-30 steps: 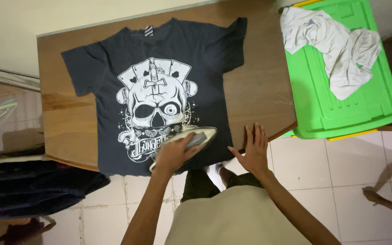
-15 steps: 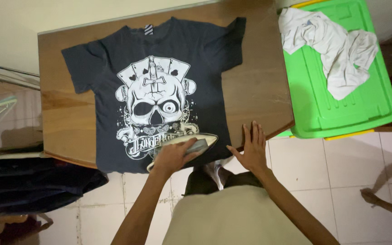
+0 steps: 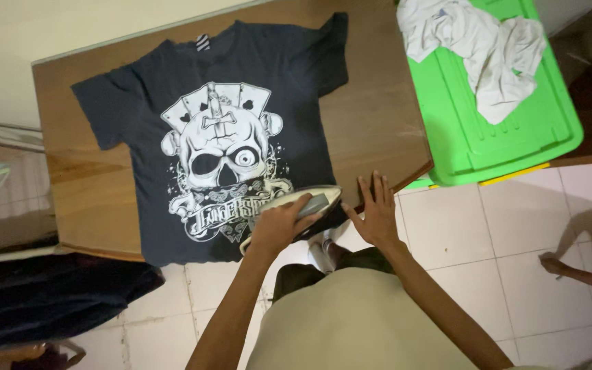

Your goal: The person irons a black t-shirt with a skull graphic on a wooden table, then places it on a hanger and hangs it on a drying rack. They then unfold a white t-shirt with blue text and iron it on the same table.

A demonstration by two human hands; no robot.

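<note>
A dark t-shirt (image 3: 193,116) with a white skull-and-cards print lies spread flat on a brown wooden table (image 3: 371,116). My left hand (image 3: 279,226) grips the handle of a pale clothes iron (image 3: 323,202) that rests on the shirt's lower hem, near the table's front edge. My right hand (image 3: 377,214) lies flat with fingers spread on the table edge, just right of the iron and off the shirt.
A bright green plastic lid (image 3: 508,130) at the right carries a crumpled white garment (image 3: 481,48). Dark clothes (image 3: 42,298) are piled at the lower left. White floor tiles (image 3: 460,233) lie below the table. Another person's foot (image 3: 556,264) shows at the right.
The iron has slid a little along the shirt's hem under my left hand. My right hand has stayed flat on the table edge. The view has shifted slightly.
</note>
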